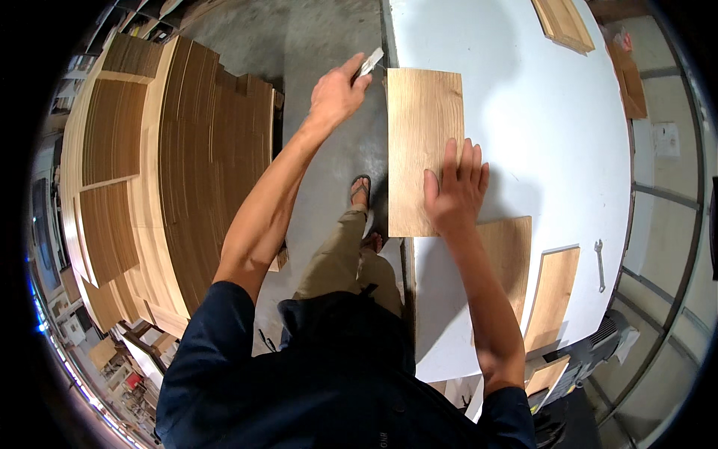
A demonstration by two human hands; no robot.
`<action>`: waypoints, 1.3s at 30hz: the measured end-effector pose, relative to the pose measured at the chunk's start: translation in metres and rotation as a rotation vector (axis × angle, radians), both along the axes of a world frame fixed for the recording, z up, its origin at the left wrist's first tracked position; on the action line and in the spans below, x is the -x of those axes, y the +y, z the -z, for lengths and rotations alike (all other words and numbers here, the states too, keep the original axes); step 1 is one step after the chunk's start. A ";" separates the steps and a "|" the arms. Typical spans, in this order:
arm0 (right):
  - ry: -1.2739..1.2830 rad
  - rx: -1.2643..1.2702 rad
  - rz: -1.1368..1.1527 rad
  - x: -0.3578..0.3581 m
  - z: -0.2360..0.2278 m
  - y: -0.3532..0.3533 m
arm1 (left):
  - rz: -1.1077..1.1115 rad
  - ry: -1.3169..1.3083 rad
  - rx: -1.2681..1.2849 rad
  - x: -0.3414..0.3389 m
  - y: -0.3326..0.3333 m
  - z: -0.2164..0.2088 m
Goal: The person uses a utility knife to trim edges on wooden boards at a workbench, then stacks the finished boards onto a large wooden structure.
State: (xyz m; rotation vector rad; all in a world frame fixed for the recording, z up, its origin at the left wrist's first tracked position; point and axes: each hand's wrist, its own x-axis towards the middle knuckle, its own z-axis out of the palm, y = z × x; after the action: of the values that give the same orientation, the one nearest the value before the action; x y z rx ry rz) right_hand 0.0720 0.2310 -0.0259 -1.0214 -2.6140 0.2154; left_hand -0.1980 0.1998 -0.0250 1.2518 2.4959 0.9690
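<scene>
A light wood-grain board [422, 120] lies along the left edge of the white tabletop, its long side at that edge. My right hand [458, 191] rests on the board's near right part, fingers stretched out and spread. Beyond the table edge, near the board's far left corner, my left hand [338, 96] is closed around a small whitish flat piece [371, 61]. Its exact kind does not show. Partly beneath my right forearm lies another wood-grain board [514, 251].
A narrow wood strip [553, 292] and a wrench [600, 266] lie on the right of the white table [553, 142]. More boards [565, 26] sit at its far end. Tall stacks of brown panels [198, 150] stand left, across the grey floor [321, 165].
</scene>
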 end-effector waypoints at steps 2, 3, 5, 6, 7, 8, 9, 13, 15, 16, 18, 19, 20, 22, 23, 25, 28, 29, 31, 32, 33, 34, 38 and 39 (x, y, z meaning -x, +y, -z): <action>0.001 0.019 0.025 -0.003 -0.002 0.003 | 0.047 -0.482 -0.007 -0.014 -0.010 -0.021; -0.008 0.036 0.029 -0.004 -0.005 0.002 | 0.068 -0.676 -0.006 -0.026 -0.024 -0.031; -0.015 0.062 0.023 -0.001 -0.009 0.003 | 0.308 -0.567 0.022 -0.056 -0.060 -0.034; -0.039 0.077 0.031 -0.002 -0.010 0.003 | 0.473 -0.362 0.009 -0.072 -0.075 -0.033; -0.059 0.090 0.039 -0.002 -0.011 0.003 | 0.632 -0.150 -0.005 -0.087 -0.089 -0.035; -0.077 0.104 0.046 -0.001 -0.011 0.003 | 0.643 -0.224 -0.028 -0.103 -0.101 -0.037; -0.095 0.103 0.045 -0.002 -0.010 0.002 | 0.654 -0.341 0.301 -0.111 -0.111 -0.039; -0.133 0.109 0.048 -0.004 -0.008 0.003 | 0.685 -0.205 0.258 -0.090 -0.096 -0.026; -0.130 0.114 0.053 -0.003 -0.006 0.003 | 0.635 -0.132 0.384 -0.053 -0.051 -0.032; -0.127 0.110 0.063 -0.004 -0.006 0.004 | 0.612 -0.056 0.540 -0.034 -0.019 -0.044; -0.117 0.105 0.043 0.000 -0.010 0.001 | 0.546 0.083 0.065 0.014 0.012 -0.004; -0.112 0.103 0.042 0.001 -0.011 0.002 | 0.495 0.110 0.092 0.026 0.025 -0.003; -0.111 0.101 0.042 0.000 -0.011 0.002 | 0.446 0.134 0.118 0.033 0.037 -0.007; -0.141 0.112 0.046 -0.005 -0.011 0.001 | 0.482 0.118 0.017 0.030 0.036 -0.006; -0.148 0.117 0.053 -0.004 -0.010 0.001 | 0.570 0.082 -0.109 0.020 0.020 -0.004; -0.134 0.140 0.061 -0.002 -0.014 0.003 | 0.776 0.040 0.047 -0.019 -0.023 -0.016; -0.126 0.151 0.056 0.000 -0.015 0.004 | 0.922 -0.153 0.114 -0.060 -0.075 -0.028; -0.128 0.151 0.053 0.000 -0.013 0.005 | 0.912 -0.098 0.198 -0.051 -0.070 -0.021; -0.125 0.129 0.043 0.000 -0.014 0.006 | 0.798 -0.007 0.142 -0.016 -0.032 -0.017; -0.125 0.119 0.034 0.000 -0.015 0.004 | 0.688 0.030 0.005 0.009 -0.006 -0.010; -0.132 0.128 0.032 -0.001 -0.017 0.001 | 0.560 0.064 0.091 0.034 0.017 -0.004; -0.135 0.133 0.032 0.000 -0.018 0.001 | 0.433 0.102 0.173 0.052 0.034 0.000; -0.119 0.134 0.041 -0.001 -0.016 0.001 | 0.410 -0.163 -0.016 0.051 0.043 0.000; -0.111 0.125 0.044 -0.003 -0.016 0.001 | 0.415 -0.261 -0.002 0.039 0.037 0.002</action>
State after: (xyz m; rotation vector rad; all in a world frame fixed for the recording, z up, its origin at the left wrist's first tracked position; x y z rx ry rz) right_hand 0.0749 0.2316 -0.0103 -1.1621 -2.7027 0.3239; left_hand -0.2372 0.2364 -0.0272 1.4578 1.9362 0.9535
